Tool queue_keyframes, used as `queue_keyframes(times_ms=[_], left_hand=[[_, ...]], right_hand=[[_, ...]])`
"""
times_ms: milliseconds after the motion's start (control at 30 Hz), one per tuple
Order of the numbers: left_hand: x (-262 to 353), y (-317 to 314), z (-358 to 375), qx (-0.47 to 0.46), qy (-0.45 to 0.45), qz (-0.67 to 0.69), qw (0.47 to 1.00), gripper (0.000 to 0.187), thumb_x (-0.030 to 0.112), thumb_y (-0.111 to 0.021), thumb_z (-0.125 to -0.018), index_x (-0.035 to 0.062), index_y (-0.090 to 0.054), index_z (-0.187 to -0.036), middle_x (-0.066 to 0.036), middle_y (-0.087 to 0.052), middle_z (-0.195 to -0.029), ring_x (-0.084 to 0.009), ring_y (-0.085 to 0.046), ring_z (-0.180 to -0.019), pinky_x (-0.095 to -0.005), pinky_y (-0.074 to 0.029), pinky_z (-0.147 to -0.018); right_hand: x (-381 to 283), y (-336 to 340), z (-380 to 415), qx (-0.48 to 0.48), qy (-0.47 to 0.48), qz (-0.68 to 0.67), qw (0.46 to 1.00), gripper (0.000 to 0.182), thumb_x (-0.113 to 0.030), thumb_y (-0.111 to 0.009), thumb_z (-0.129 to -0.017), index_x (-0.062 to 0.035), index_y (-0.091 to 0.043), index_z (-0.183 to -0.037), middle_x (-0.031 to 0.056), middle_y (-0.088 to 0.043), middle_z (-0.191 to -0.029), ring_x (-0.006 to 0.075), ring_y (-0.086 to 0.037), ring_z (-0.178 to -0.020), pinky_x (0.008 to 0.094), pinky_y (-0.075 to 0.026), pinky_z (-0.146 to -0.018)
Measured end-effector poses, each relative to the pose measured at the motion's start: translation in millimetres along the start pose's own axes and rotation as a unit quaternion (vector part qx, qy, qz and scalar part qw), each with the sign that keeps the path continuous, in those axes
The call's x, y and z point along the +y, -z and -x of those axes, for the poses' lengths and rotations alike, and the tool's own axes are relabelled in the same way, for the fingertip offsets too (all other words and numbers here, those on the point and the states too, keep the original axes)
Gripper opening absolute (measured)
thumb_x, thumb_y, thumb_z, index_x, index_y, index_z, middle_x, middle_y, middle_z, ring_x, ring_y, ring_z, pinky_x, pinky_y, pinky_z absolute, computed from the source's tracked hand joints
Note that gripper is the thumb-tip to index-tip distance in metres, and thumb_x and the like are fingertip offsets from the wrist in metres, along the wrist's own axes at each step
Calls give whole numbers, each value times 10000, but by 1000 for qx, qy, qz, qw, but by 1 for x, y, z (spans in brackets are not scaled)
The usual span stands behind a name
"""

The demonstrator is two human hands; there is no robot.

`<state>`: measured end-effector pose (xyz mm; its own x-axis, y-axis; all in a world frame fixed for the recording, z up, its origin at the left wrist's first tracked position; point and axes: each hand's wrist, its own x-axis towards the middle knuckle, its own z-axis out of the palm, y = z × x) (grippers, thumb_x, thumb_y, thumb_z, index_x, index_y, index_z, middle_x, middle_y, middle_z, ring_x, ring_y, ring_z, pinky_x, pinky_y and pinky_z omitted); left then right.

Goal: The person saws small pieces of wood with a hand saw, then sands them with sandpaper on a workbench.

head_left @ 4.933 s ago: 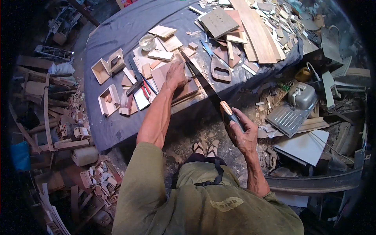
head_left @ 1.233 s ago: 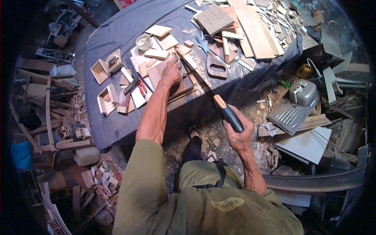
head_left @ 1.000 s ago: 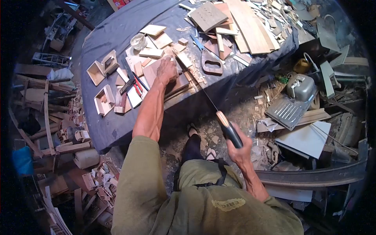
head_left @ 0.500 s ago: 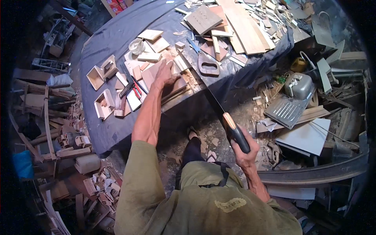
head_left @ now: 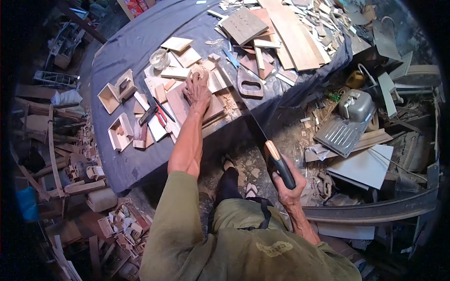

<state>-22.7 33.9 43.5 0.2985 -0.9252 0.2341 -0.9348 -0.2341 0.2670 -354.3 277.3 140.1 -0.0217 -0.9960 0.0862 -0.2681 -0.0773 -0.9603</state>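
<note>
My right hand (head_left: 289, 183) is wrapped round the black and orange handle of a handsaw (head_left: 257, 126). The saw's long blade slants up and left across the table edge, its far end beside a pale piece of wood (head_left: 216, 80). My left hand (head_left: 197, 90) presses down with bent fingers on the wood there, just left of the blade; the fingertips are partly hidden. Below this hand lies a brown wooden board (head_left: 214, 107), with sawdust (head_left: 231, 104) to its right.
A second saw (head_left: 250, 85) lies right of the blade. Red-handled pliers (head_left: 161, 115), a clear jar (head_left: 160, 59) and small wooden boxes (head_left: 121, 133) are on the left. Boards (head_left: 293, 40) and offcuts fill the far right. A metal sink (head_left: 344, 133) stands among floor clutter.
My left hand has turned and its fingers now reach further forward over the wood. The saw remains in my right hand, in nearly the same place. The view has shifted slightly.
</note>
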Motion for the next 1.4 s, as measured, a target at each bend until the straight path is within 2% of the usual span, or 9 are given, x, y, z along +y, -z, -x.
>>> queue_keyframes(times_ms=[200,467,567,767,900,933,1133,1233,1400], left_hand=[[-5,5,-5,-42,-73,-43,996,342,250,-633,-850,165,-684,-1177,-59,-559,-1340,-366,-468,-1264,-585,-456,-941],[3,33,-5,-143,-113,-45,982,765,572,-760,-764,59,-591,-1306,-99,-566,-1359,-374,-470,-1288,-576,-450,-983],[-21,8,-5,-45,-171,41,984,838,538,-790,-753,63,-534,-1393,-162,-551,-1377,-388,-481,-1291,-519,-417,-1056],[-52,37,22,-8,-142,169,975,1064,397,-856,-725,53,-291,-1558,-263,-510,-1407,-417,-482,-1298,-491,-373,-1111],[-65,37,34,-55,-96,65,992,1049,407,-849,-722,23,-304,-1532,-232,-458,-1471,-413,-417,-1362,-521,-299,-1157],[-68,32,33,1,-130,104,986,934,378,-811,-772,21,-360,-1507,-234,-469,-1461,-442,-414,-1353,-529,-302,-1154],[-38,19,9,46,63,74,994,402,287,-631,-919,7,-599,-1205,-204,-556,-1299,-410,-501,-1208,-536,-442,-999],[-21,4,9,41,77,27,996,353,294,-581,-942,10,-617,-1147,-197,-558,-1221,-393,-497,-1179,-574,-442,-953],[-9,-11,10,73,61,39,995,263,187,-611,-844,24,-611,-1051,-178,-545,-1142,-390,-496,-1146,-570,-462,-909]], right_hand=[[-5,7,-5,22,-36,9,999,526,-43,-706,-800,-16,-635,-1321,151,-739,-977,163,-703,-840,292,-543,-771],[7,7,0,33,-36,8,999,529,-48,-707,-803,-31,-637,-1326,152,-737,-993,163,-697,-844,296,-544,-778],[1,3,2,32,-47,-2,998,524,-45,-706,-805,-30,-637,-1325,156,-737,-1002,165,-699,-848,297,-545,-780],[-5,2,5,16,-32,-2,999,526,-44,-704,-809,-21,-631,-1329,164,-737,-1016,169,-709,-878,304,-548,-787],[-2,-3,6,6,-27,-4,1000,534,-44,-705,-809,-16,-625,-1336,163,-737,-1019,172,-710,-878,305,-547,-790],[-2,-4,6,7,-27,-6,1000,535,-44,-706,-809,-16,-624,-1337,161,-737,-1018,172,-710,-873,304,-546,-789],[1,-8,7,7,-20,2,1000,541,-39,-712,-801,-16,-626,-1335,160,-737,-1013,171,-709,-865,304,-548,-786],[-9,-9,7,-7,-78,-35,996,553,-23,-712,-772,15,-626,-1317,103,-711,-1048,142,-649,-935,270,-500,-873],[-3,-7,9,-7,-2,4,1000,552,-29,-725,-782,-25,-633,-1326,150,-742,-961,149,-714,-806,290,-552,-722]])
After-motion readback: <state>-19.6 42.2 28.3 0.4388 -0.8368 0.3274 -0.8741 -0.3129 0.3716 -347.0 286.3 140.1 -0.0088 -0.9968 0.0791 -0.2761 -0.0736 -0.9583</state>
